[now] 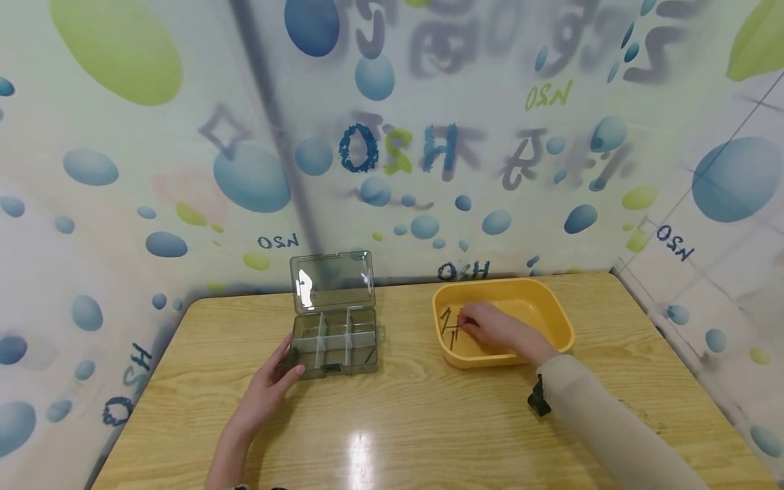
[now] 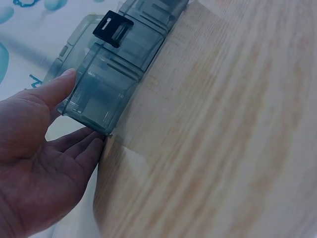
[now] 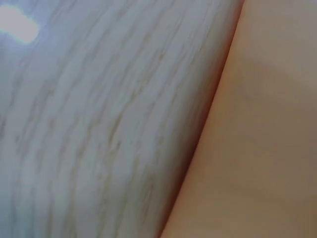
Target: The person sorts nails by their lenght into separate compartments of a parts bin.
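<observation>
An olive-tinted clear plastic compartment box (image 1: 333, 340) stands on the table with its lid (image 1: 333, 280) raised. A thin dark screw (image 1: 370, 356) lies in its front right compartment. My left hand (image 1: 265, 391) rests at the box's left front corner. In the left wrist view its thumb (image 2: 63, 88) touches the upper edge, and the straight fingers lie against the side. To the right, my right hand (image 1: 493, 325) reaches into a yellow plastic bin (image 1: 545, 299), fingertips pinching at one of several dark screws (image 1: 453, 339). The fingertips partly hide it.
The wooden table (image 1: 392, 422) ends at a patterned wall (image 1: 404, 224) just behind the box and bin. A black latch (image 2: 114, 29) sits on the box's front. In the right wrist view, the bin's outer wall (image 3: 262, 129) fills the right side.
</observation>
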### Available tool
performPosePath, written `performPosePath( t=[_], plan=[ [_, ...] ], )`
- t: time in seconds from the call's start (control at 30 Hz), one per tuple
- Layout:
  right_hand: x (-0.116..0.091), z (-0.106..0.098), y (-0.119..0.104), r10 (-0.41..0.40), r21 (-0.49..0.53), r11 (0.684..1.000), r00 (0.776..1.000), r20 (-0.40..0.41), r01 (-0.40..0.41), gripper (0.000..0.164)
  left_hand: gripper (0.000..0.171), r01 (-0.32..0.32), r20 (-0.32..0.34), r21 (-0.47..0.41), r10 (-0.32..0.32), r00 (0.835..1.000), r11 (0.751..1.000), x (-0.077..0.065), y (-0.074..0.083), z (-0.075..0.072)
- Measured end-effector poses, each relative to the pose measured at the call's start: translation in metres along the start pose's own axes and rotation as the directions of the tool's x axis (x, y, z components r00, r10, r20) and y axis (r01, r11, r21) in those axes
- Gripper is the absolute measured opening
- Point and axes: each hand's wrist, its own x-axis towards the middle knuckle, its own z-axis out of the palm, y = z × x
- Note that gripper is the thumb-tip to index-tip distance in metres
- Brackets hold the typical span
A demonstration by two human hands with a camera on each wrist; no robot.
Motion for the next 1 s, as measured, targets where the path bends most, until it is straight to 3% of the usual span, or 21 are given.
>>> performPosePath(
  t=[0.43, 0.73, 1.0],
  plan=[
    [-0.012, -0.009, 0.0, 0.165, 0.144, 0.978, 0.982, -0.092, -0.151, 0.012, 0.072, -0.003, 0.007, -0.012, 0.004, 1.0, 1.0, -0.001, 0.002, 0.0],
    [-0.022, -0.025, -0.006, 0.187, 0.127, 0.978, 0.966, -0.179, -0.166, 0.01, 0.073, 0.002, 0.008, -0.016, -0.002, 1.0, 1.0, 0.003, -0.002, 0.0],
    [-0.026, -0.037, -0.025, 0.192, 0.171, 0.972, 0.961, -0.197, -0.159, 0.012, 0.072, -0.018, 0.014, -0.017, 0.018, 1.0, 1.0, 0.003, -0.001, -0.002]
  ],
)
